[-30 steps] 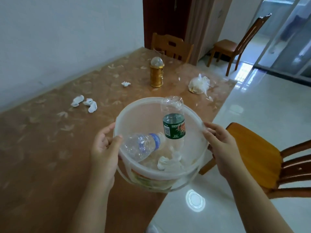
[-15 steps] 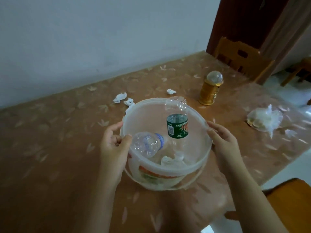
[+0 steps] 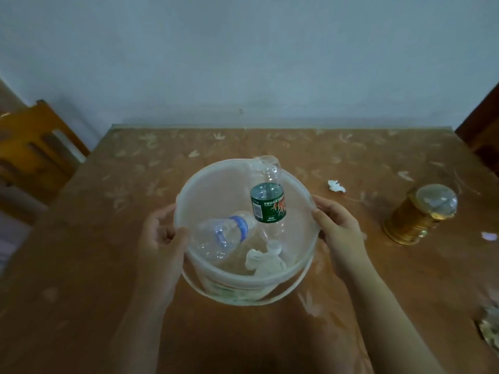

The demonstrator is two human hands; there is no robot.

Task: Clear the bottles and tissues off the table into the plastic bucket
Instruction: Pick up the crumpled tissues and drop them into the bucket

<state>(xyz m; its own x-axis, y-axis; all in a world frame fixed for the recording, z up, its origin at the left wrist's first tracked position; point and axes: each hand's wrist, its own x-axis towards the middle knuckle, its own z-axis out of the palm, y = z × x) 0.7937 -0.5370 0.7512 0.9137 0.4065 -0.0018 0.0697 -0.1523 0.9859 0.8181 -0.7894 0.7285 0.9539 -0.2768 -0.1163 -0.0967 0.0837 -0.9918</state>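
both hands are gripping the bucket by its rim over the middle of the desk; whether it is touching the desk, i cannot tell. the left hand is curling its fingers round the left rim, and the right hand is clasping the right rim. inside, a green bottle is leaning neck-down against the far wall, a blue bottle is lying tilted beside it, and a tissue is sitting at the bottom. a loose tissue is lying on the desk to the right, near a gold lamp.
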